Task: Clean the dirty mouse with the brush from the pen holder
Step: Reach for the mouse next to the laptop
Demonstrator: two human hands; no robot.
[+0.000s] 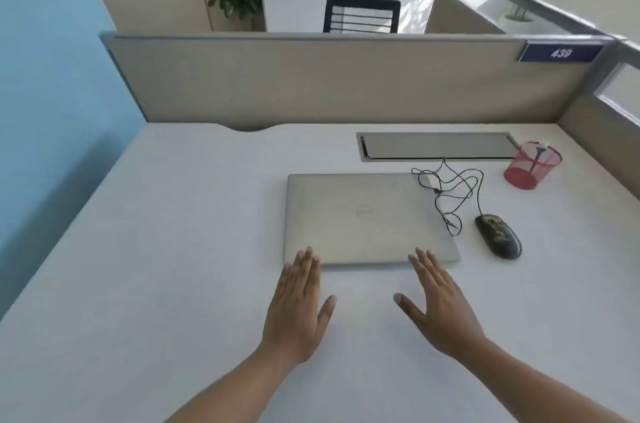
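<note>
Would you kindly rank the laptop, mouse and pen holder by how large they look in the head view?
1. laptop, by far the largest.
2. pen holder and mouse: they look alike, too close to rank.

You are showing a bare left hand (296, 311) and right hand (441, 313), forearms uncovered, wearing no rings or watch.
</note>
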